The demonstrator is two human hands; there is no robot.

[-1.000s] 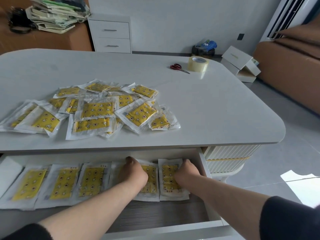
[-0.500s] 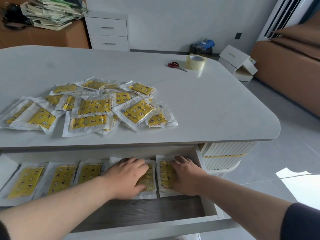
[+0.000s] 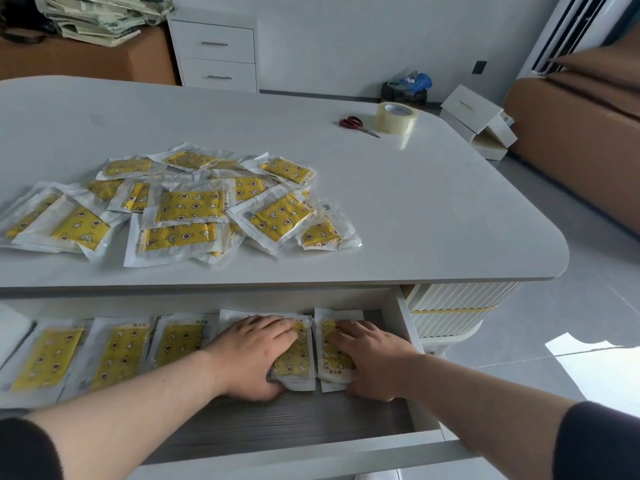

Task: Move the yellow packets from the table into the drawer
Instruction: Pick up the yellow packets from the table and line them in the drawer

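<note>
lower centre, the left hand and right hand lie flat, fingers straight, pressing side-by-side packets in the drawer, long axes running front to back; a loose pile sits mid-left on the table.

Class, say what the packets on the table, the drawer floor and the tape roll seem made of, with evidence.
Packets: probably clear glossy plastic film; it crinkles and glints over yellow printed contents. Drawer floor: grey wood-grain board, perhaps laminate; matt, streaked. Tape roll: translucent yellowish plastic tape, shiny.
</note>
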